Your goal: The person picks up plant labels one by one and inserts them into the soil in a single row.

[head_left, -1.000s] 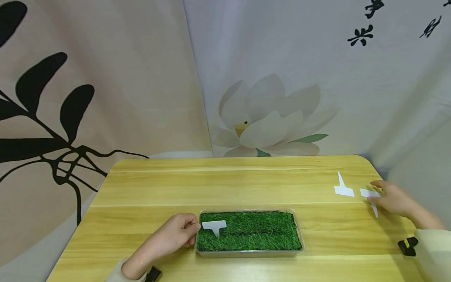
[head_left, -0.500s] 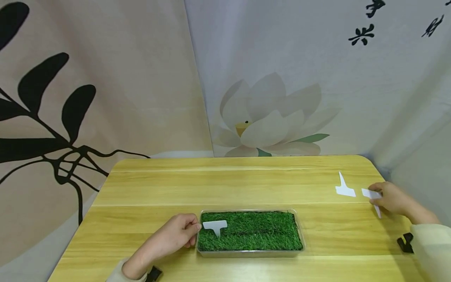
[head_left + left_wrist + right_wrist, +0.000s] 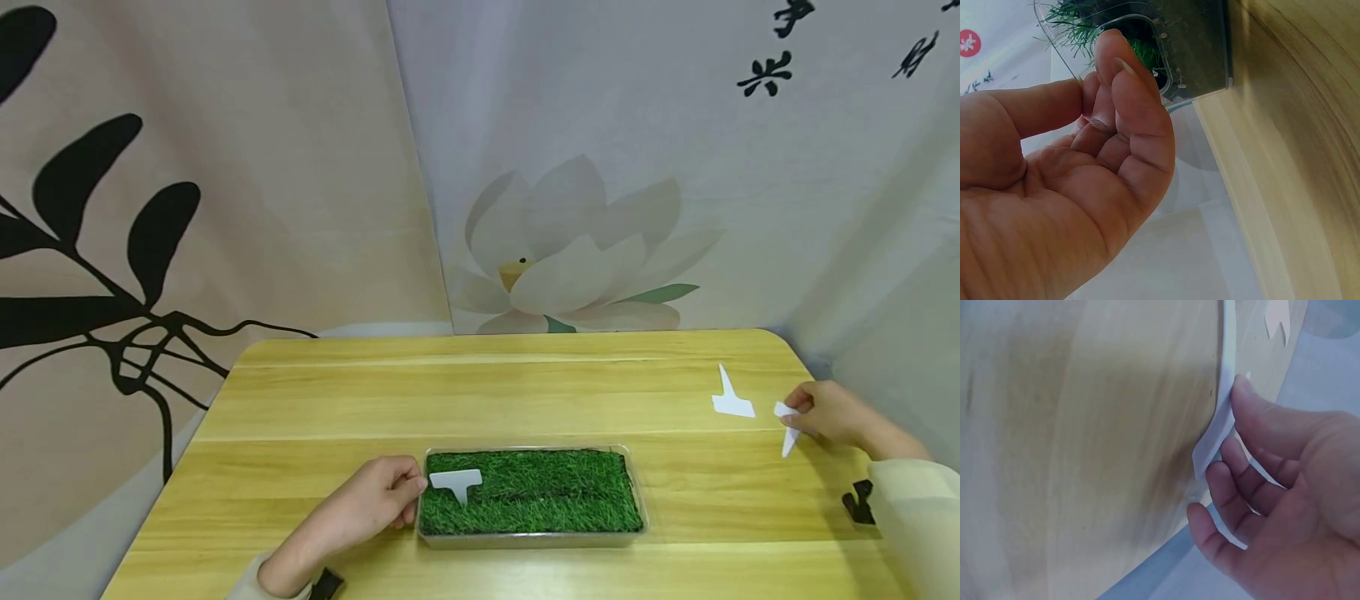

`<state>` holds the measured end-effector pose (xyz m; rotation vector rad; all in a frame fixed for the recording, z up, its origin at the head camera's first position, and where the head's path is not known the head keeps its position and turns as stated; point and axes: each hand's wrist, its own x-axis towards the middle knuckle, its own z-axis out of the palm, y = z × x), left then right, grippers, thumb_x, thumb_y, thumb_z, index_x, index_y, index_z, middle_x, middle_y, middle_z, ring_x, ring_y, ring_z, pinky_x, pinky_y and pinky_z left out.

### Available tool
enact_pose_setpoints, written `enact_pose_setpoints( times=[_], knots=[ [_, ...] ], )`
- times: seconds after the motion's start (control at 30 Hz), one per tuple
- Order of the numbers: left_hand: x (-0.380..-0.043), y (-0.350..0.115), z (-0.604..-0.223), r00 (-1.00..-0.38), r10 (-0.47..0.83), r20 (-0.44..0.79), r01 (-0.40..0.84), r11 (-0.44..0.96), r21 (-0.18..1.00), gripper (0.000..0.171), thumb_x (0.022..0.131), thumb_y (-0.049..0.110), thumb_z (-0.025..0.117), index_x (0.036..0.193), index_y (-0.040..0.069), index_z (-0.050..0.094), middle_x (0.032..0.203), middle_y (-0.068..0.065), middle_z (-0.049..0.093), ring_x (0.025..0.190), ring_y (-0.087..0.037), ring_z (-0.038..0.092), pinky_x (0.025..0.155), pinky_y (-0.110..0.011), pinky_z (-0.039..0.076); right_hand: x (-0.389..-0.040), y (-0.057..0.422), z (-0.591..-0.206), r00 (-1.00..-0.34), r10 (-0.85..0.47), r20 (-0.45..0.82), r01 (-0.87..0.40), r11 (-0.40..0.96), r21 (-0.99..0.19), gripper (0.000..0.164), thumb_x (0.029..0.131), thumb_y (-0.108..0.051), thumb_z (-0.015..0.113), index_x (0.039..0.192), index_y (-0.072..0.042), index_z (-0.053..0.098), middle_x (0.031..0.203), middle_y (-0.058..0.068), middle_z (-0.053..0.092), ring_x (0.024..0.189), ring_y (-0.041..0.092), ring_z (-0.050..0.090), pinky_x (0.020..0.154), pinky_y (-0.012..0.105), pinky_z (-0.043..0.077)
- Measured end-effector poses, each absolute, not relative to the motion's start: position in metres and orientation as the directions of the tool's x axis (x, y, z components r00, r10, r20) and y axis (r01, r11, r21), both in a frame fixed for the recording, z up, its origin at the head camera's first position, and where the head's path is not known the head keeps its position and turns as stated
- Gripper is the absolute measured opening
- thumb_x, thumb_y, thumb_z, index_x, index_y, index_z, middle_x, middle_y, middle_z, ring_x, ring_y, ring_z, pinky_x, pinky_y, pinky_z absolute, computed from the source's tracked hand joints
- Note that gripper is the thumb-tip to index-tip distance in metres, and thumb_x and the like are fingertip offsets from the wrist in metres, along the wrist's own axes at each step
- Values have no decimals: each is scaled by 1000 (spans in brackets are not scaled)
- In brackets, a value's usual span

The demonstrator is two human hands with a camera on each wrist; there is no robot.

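A clear plastic box (image 3: 525, 541) filled with artificial grass (image 3: 558, 500) stands near the table's front. My left hand (image 3: 381, 493) pinches the box's left rim between thumb and curled fingers (image 3: 1141, 103). Just inside that end, a white T-shaped plant label (image 3: 456, 478) stands with its stem in the grass. Far to the right, my right hand (image 3: 836, 417) pinches a second plant label (image 3: 790, 440) by its wide head, stem towards me. In the right wrist view this label (image 3: 1216, 440) shows edge-on at the thumb. A third label (image 3: 731, 406) lies flat to its left.
The wooden table (image 3: 480, 392) has a rounded far right corner, close to the right hand. Printed cloth curtains (image 3: 585, 108) hang behind it. Black straps (image 3: 860, 502) show at the cuffs of the sleeves.
My right hand has closed its fingers on the label's head and drawn it slightly, turning its stem from pointing right to pointing left. The left hand and box stay put.
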<state>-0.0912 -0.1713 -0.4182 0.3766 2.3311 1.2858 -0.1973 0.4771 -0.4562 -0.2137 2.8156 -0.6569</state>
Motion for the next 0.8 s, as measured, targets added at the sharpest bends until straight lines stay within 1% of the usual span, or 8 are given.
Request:
enact_pose_setpoints(
  times=[0.17,0.37,0.6,0.8],
  knots=[
    [-91,-172,-419,-861,443,-249,20,519,855,24,99,18,48,80,6,55,64,-7,58,58,-26,54,48,-25,41,-197,478,-455,-959,-164,-232,-37,882,-469,32,84,-15,69,94,13,57,81,12,59,68,19,52,57,34,47],
    [-91,-173,-418,-861,441,-254,13,519,855,24,99,19,48,80,6,55,64,-6,58,59,-26,55,48,-26,41,-197,480,-457,-960,-130,-248,3,881,-473,36,84,-17,69,95,15,57,79,10,61,67,20,53,54,34,47],
    [-90,-173,-417,-867,432,-247,24,533,846,24,99,19,49,80,6,57,63,-6,59,58,-24,55,48,-25,42,-196,480,-460,-970,-143,-198,-37,887,-459,35,83,-19,70,93,12,57,78,9,59,66,19,50,54,33,45],
    [-90,-172,-418,-871,430,-240,30,533,845,25,98,20,50,78,7,57,63,-6,59,57,-22,55,47,-25,42,-194,480,-455,-966,-158,-205,-66,917,-394,42,85,-23,68,94,15,55,82,14,60,69,20,50,58,35,44]
  ],
)
